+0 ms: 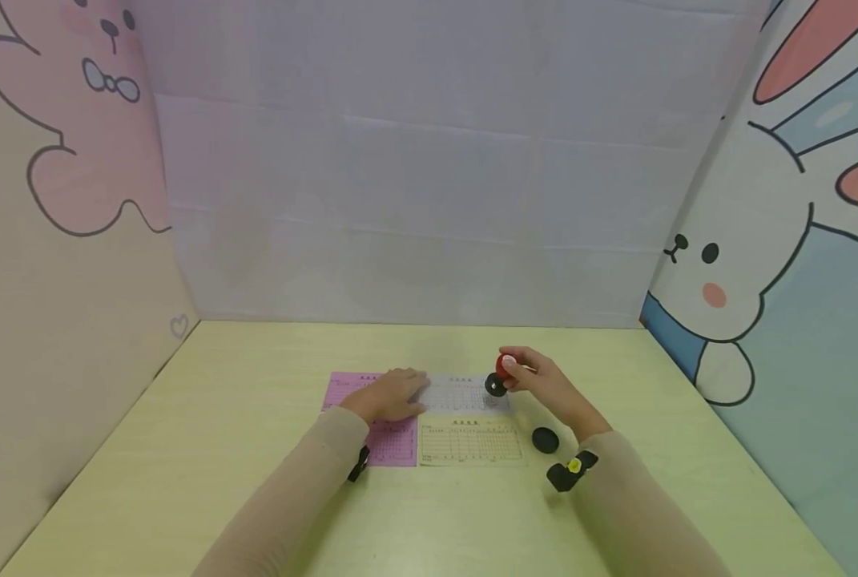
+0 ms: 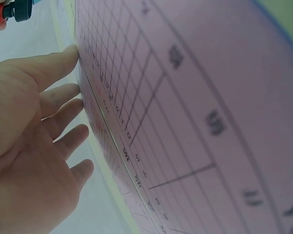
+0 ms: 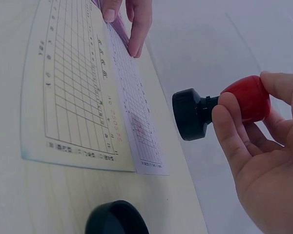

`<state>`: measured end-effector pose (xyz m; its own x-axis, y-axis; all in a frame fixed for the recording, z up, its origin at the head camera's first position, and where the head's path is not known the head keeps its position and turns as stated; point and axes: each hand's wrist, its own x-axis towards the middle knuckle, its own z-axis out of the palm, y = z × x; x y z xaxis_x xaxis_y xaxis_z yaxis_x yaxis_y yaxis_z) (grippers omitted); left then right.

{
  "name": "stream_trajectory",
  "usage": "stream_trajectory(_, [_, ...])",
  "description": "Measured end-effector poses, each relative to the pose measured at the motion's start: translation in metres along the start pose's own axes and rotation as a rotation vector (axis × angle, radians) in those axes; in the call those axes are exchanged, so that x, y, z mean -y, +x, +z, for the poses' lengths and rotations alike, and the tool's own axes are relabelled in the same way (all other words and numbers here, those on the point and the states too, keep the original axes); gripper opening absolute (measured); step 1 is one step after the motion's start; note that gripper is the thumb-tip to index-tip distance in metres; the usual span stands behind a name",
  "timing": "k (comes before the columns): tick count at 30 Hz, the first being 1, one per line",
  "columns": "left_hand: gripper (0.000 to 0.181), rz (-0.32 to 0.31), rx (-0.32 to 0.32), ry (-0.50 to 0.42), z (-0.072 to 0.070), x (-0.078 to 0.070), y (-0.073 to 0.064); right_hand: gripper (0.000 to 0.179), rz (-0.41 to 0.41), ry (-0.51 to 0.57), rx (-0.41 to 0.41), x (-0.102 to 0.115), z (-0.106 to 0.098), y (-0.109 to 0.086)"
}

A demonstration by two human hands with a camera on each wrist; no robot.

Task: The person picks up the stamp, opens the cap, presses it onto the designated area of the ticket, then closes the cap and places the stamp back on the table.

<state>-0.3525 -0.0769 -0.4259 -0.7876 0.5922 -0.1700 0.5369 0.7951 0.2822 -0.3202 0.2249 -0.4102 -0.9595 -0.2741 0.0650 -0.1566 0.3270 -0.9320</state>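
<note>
My right hand point(image 1: 547, 393) grips the red knob of a round stamp point(image 3: 246, 100) between thumb and fingers. In the right wrist view the stamp's black head point(image 3: 189, 114) is held tilted, apart from the paper. A white form point(image 1: 453, 394) lies below it, and a reddish mark point(image 3: 139, 125) shows on its grid. My left hand point(image 1: 392, 395) rests with extended fingers where the white form meets the pink forms point(image 1: 397, 447). Nearer to me lies a pale yellow form point(image 1: 472, 445). A round black cap point(image 1: 545, 440) sits on the table by my right wrist.
The forms lie side by side on a pale wood-look table point(image 1: 205, 449). A white sheet point(image 1: 414, 200) hangs behind it, and walls with cartoon figures point(image 1: 731, 280) stand at both sides. Black bands point(image 1: 571, 471) circle both wrists.
</note>
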Motion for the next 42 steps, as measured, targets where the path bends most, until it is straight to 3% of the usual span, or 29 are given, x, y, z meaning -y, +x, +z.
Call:
stream_trajectory(8, [0.059, 0.015, -0.015, 0.003, 0.001, 0.002, 0.001, 0.052, 0.003, 0.017, -0.004, 0.006, -0.001, -0.005])
stream_trajectory(14, [0.058, 0.047, -0.053, -0.045, 0.001, 0.007, -0.003, 0.052, 0.004, 0.03, -0.011, 0.007, 0.0, -0.004])
stream_trajectory(24, [0.053, 0.044, -0.104, -0.108, -0.015, 0.01, -0.025, 0.05, -0.032, 0.036, 0.002, 0.015, 0.006, -0.006])
stream_trajectory(31, [0.053, 0.056, -0.117, -0.124, -0.016, 0.021, -0.039, 0.047, -0.066, 0.04, 0.02, 0.015, 0.012, -0.004])
stream_trajectory(42, [0.05, 0.098, -0.162, -0.117, -0.024, 0.04, -0.079, 0.047, -0.071, 0.067, 0.05, 0.019, 0.023, -0.002])
